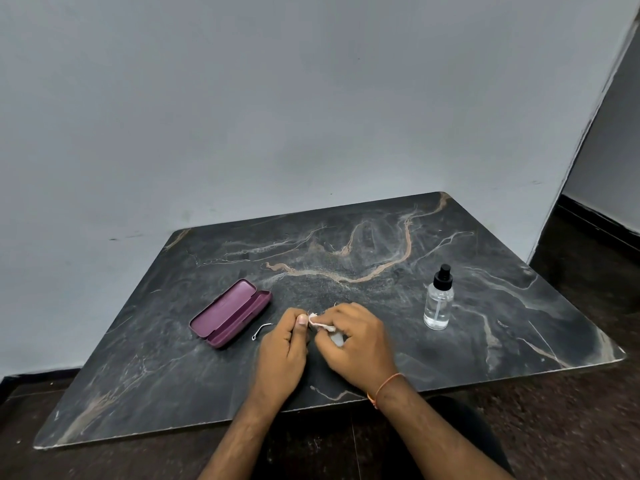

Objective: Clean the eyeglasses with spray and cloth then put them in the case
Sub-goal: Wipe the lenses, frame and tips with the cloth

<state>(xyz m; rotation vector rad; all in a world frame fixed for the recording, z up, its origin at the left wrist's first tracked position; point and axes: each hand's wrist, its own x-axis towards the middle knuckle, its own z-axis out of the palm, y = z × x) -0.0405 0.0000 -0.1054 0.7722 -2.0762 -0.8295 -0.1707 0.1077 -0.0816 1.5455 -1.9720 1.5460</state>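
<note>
Both hands meet near the table's middle: left hand (282, 344) pinches the eyeglasses (263, 330), right hand (356, 341) grips the cloth (320, 323)

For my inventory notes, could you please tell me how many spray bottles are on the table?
1: the spray bottle stands upright on the table, to the right of both hands. Nothing in view could hide another.
</note>
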